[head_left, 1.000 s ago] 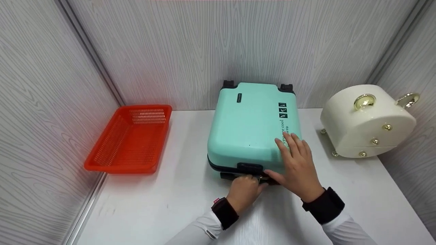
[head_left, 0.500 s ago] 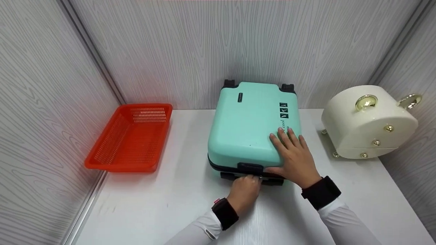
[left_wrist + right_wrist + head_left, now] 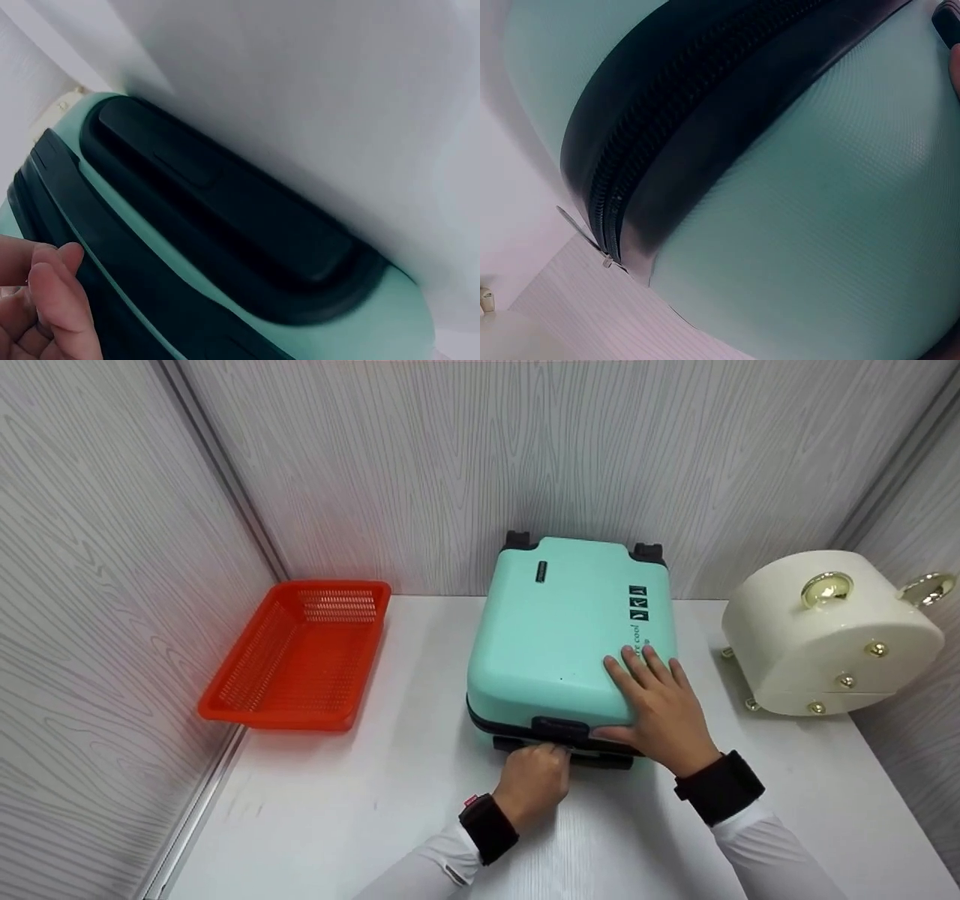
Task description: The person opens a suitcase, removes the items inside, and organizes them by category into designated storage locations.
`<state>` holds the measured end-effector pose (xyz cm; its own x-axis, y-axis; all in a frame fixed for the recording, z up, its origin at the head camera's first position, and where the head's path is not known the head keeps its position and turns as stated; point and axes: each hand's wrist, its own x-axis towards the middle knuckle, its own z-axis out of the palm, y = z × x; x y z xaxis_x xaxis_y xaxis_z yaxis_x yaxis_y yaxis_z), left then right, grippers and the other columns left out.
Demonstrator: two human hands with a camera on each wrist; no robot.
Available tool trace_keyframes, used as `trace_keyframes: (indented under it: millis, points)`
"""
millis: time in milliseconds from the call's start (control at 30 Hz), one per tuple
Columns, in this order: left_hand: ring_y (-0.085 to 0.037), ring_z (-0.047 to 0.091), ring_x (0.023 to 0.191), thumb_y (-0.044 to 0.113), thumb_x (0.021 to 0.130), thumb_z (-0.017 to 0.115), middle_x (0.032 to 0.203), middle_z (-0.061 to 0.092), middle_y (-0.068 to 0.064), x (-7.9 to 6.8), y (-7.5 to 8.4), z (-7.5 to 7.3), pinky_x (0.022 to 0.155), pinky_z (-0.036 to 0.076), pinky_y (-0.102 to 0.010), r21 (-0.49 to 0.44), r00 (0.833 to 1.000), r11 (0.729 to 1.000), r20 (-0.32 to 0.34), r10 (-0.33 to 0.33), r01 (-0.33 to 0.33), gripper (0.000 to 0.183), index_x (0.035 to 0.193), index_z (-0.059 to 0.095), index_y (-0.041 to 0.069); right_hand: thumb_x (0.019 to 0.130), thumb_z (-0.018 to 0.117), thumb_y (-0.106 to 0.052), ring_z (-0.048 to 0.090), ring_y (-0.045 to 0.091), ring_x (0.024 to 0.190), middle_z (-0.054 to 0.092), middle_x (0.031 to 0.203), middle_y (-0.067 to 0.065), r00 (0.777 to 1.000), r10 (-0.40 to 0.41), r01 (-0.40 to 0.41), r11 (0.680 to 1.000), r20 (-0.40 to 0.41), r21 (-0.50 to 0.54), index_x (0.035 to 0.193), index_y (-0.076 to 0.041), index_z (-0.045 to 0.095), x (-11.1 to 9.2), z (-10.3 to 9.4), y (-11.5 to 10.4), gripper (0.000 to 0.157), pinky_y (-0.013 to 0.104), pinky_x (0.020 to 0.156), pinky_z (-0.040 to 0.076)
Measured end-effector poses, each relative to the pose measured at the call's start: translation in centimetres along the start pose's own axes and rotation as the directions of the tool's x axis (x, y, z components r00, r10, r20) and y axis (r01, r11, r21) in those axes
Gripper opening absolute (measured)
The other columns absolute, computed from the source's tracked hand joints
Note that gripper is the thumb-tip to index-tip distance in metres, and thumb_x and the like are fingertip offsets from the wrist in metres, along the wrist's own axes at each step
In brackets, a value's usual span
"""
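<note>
A mint-green hard-shell suitcase (image 3: 562, 637) lies flat, its wheels against the back wall. At its front side, my left hand (image 3: 532, 781) has curled fingers by the zipper seam. In the left wrist view its thumb and fingertips (image 3: 56, 289) meet in a pinch beside the black zipper band (image 3: 112, 232); the zipper pull between them is mostly hidden. My right hand (image 3: 666, 718) lies with spread fingers on the suitcase's front right corner, thumb along the front edge. The right wrist view shows the closed zipper teeth (image 3: 652, 124) and a metal zipper pull (image 3: 581, 231) at the side.
Left of the suitcase stands a red plastic basket (image 3: 217, 697) with perforated walls. A cream rounded case (image 3: 795, 637) with gold knobs and handles stands on the right. Wood-grain panels (image 3: 450, 465) close in the white table (image 3: 315, 810) at the back and sides.
My right hand has come down flat onto the suitcase's corner. My left hand's fingers have curled tighter and shifted a little left along the front seam. The head view has swung slightly left.
</note>
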<state>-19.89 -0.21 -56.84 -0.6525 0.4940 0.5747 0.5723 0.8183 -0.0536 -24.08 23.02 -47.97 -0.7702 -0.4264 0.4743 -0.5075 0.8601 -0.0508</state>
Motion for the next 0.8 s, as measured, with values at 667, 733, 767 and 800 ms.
trace_keyframes:
  millis: [667, 733, 767, 800]
  points:
    - [-0.017, 0.059, 0.050, 0.004, 0.091, 0.076, 0.059, 0.058, -0.003, -4.3, -7.9, -2.3, 0.045, 0.050, -0.033, -0.081, 0.970, 0.973, -0.097, -0.221, 0.214, 0.028, 0.066, 0.065, 0.008, 0.064, 0.100, -0.060, 0.047, 0.051, 0.152, 0.053, 0.163, 0.023, 1.000, 0.002, -0.002, 1.000, -0.012, -0.007, 0.159, -0.011, 0.056, 0.0, -0.1, 0.1, 0.116, 0.075, 0.120, 0.038]
    - [-0.017, 0.058, 0.049, 0.004, 0.092, 0.075, 0.058, 0.058, -0.003, -4.4, -8.6, -2.7, 0.045, 0.050, -0.034, -0.098, 0.964, 0.966, -0.093, -0.248, 0.238, 0.032, 0.063, 0.063, 0.008, 0.064, 0.100, -0.060, 0.047, 0.051, 0.152, 0.053, 0.163, 0.023, 1.000, 0.000, 0.000, 1.000, -0.015, -0.006, 0.159, -0.011, 0.056, 0.0, 0.0, 0.0, 0.116, 0.075, 0.120, 0.038]
    - [-0.017, 0.057, 0.049, 0.004, 0.093, 0.074, 0.058, 0.057, -0.004, -4.5, -8.9, -2.8, 0.044, 0.050, -0.034, -0.108, 0.961, 0.962, -0.090, -0.262, 0.252, 0.034, 0.062, 0.062, 0.009, 0.064, 0.100, -0.061, 0.047, 0.051, 0.152, 0.053, 0.163, 0.023, 1.000, -0.002, 0.002, 1.000, -0.014, -0.004, 0.159, -0.011, 0.056, 0.0, 0.0, -0.1, 0.116, 0.074, 0.120, 0.038]
    - [-0.017, 0.057, 0.048, 0.004, 0.093, 0.074, 0.057, 0.057, -0.004, -4.6, -9.2, -3.0, 0.044, 0.049, -0.035, -0.118, 0.957, 0.957, -0.087, -0.275, 0.265, 0.035, 0.061, 0.061, 0.008, 0.064, 0.100, -0.061, 0.047, 0.051, 0.152, 0.053, 0.163, 0.023, 1.000, -0.003, 0.003, 1.000, -0.013, -0.001, 0.159, -0.011, 0.056, 0.0, 0.0, -0.1, 0.116, 0.074, 0.120, 0.037]
